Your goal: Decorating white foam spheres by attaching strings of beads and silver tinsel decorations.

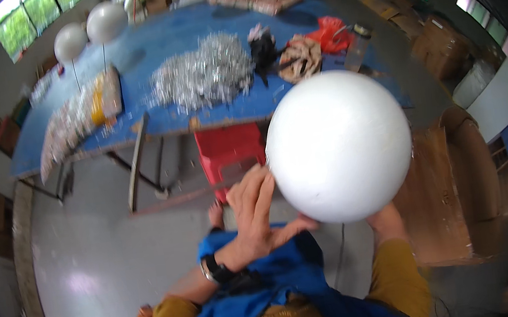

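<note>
White ball [339, 147]: held up before the blue surface [151, 37], between the hands.
Left hand [255, 216]: thumb and fingers apart, fingertips at the ball's left side.
Right hand [383, 215]: beneath the ball, mostly hidden; finger state cannot be told.
Stage: handling apparently under way; ball not yet set down.

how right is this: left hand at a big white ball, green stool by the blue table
The head view shows that the stool by the blue table is red, not green; the left hand is at the big white ball.
</note>
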Available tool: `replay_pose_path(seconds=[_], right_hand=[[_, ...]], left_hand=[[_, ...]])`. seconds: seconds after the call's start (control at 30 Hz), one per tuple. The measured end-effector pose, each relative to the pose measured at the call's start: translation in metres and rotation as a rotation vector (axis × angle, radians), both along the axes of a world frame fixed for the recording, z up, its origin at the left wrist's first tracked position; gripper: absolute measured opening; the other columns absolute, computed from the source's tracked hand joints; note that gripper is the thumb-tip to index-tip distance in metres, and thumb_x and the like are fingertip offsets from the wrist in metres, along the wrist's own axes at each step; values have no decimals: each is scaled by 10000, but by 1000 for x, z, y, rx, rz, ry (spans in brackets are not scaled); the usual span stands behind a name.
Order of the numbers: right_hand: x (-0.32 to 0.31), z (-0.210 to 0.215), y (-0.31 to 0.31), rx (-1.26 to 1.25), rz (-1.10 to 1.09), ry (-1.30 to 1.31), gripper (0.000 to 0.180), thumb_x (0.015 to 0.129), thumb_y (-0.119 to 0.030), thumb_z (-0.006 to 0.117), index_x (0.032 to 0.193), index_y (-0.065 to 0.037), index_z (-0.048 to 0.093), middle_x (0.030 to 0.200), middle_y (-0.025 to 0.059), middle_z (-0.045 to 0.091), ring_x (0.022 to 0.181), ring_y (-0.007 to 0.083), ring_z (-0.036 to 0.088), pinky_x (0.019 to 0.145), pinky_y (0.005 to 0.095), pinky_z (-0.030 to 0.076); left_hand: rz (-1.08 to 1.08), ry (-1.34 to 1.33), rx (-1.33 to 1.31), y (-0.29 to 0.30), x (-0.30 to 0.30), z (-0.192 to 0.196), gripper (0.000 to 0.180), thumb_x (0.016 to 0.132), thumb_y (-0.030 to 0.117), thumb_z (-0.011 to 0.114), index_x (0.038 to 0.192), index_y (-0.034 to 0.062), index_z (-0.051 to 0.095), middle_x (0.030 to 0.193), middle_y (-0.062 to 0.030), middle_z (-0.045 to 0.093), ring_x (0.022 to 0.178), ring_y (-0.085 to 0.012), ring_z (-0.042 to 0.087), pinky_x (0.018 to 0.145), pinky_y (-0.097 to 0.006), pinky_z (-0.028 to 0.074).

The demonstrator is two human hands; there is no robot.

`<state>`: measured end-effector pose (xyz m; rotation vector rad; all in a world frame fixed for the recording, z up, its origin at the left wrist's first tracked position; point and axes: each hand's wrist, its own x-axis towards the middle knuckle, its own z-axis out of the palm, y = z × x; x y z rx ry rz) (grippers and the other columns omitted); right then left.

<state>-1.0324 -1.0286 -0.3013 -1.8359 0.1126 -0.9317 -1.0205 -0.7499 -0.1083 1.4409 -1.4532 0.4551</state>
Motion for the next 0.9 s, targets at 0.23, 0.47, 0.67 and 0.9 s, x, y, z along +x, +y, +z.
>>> replay_pose_path(seconds=[0.23, 0.47, 0.67, 0.9], right_hand=[[-77, -32, 42, -103, 57, 349, 226, 820, -108, 557, 1034, -36, 552, 1002, 110, 559, 957, 187, 526, 769, 316, 451], [-69, 99, 187, 555, 218, 237, 96, 829, -99, 538, 767, -26, 543, 724, 63, 546, 629, 139, 518, 593, 250, 422], [-96, 125, 227, 769, 428, 278, 160, 868, -155, 541, 804, -9, 553, 755, 111, 572, 661, 166, 545, 585, 268, 435], [-103, 128, 248, 742, 309, 270, 201, 875, -205, 538, 796, -20, 537, 709, 109, 544, 642, 183, 505, 576, 283, 400]], left_hand=[[4, -37, -153, 8, 17, -16, 511, 709, 214, 699, 1102, -58, 519, 1126, -199, 529, 1085, -348, 487, 840, -403, 389], [-54, 124, -133, 36, 36, -41, 313, 668, 124, 718, 930, 29, 577, 923, -120, 579, 849, -283, 541, 717, -351, 414], [-370, 593, 156, 34, 42, -42, 377, 761, 182, 638, 1064, -23, 548, 885, -137, 597, 811, -326, 542, 756, -383, 426], [-672, 999, 300, 24, 40, -44, 217, 820, 138, 584, 964, -26, 580, 628, -83, 560, 555, -171, 542, 559, -285, 441]])
